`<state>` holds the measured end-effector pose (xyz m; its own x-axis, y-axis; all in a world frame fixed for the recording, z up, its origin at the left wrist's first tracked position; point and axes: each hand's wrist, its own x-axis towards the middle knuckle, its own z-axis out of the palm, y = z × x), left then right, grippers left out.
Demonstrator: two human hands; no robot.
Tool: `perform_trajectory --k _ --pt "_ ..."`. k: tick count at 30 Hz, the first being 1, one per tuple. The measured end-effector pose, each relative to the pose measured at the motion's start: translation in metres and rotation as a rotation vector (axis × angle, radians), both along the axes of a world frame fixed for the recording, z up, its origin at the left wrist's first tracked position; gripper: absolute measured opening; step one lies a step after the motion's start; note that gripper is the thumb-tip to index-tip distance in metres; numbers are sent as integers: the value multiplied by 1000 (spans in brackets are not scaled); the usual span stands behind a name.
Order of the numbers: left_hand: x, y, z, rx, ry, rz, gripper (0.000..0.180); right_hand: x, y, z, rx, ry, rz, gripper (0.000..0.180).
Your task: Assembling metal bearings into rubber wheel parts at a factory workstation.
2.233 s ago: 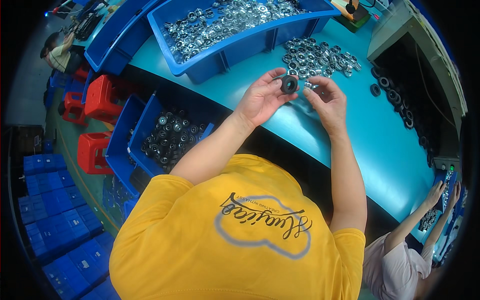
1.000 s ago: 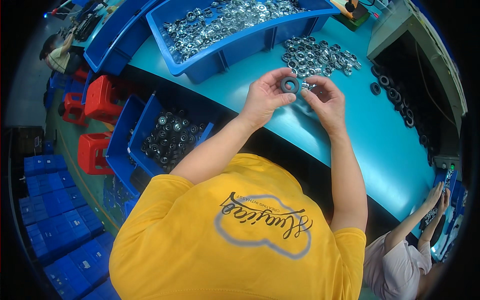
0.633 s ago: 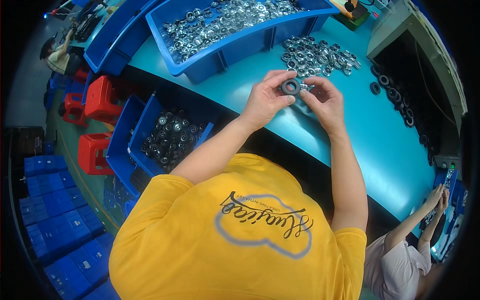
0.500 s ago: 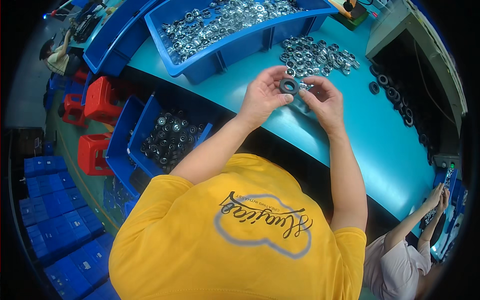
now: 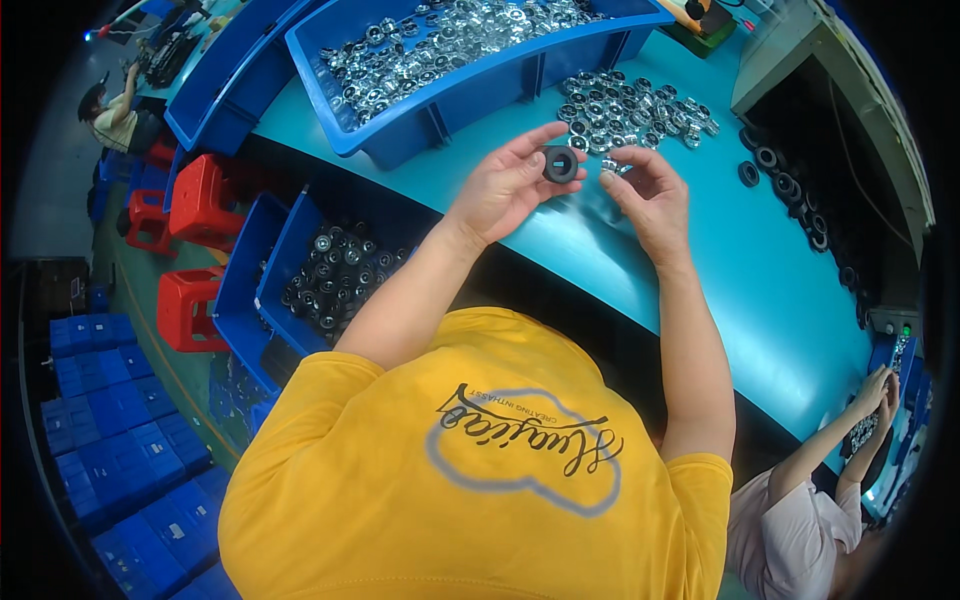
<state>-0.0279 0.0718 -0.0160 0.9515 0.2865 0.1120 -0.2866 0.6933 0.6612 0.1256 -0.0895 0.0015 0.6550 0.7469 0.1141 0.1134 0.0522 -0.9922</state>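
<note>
A black ring [image 5: 561, 165] is held between the thumb and fingers of my left hand [image 5: 505, 190], its round hole facing up toward me. Just to the right, my right hand [image 5: 650, 200] pinches a small shiny metal hub [image 5: 612, 167] at its fingertips. Ring and hub are apart, both above the teal tabletop. Beyond my hands lies a loose pile of similar shiny metal hubs [image 5: 625, 108] on the table.
A blue bin [image 5: 440, 112] full of metal parts stands at the far side. Black rings [image 5: 790, 190] lie along the right, beside a machine frame [image 5: 765, 70]. Lower left, a blue crate [image 5: 275, 290] holds dark wheels, near red stools [image 5: 195, 200]. Another person's hands [image 5: 880, 395] work at far right.
My left hand has moved left with the black ring, widening the gap to my right hand. The right hand still pinches the metal hub and has barely moved.
</note>
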Motion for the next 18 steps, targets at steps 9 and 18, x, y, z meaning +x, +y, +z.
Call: perform_trajectory --k 9,18 --pt "-1 3 -6 17 50 62 43 -2 1 -3 4 -21 12 29" --pt "-1 5 -7 -21 84 72 44 -3 0 -2 -3 -37 12 28"
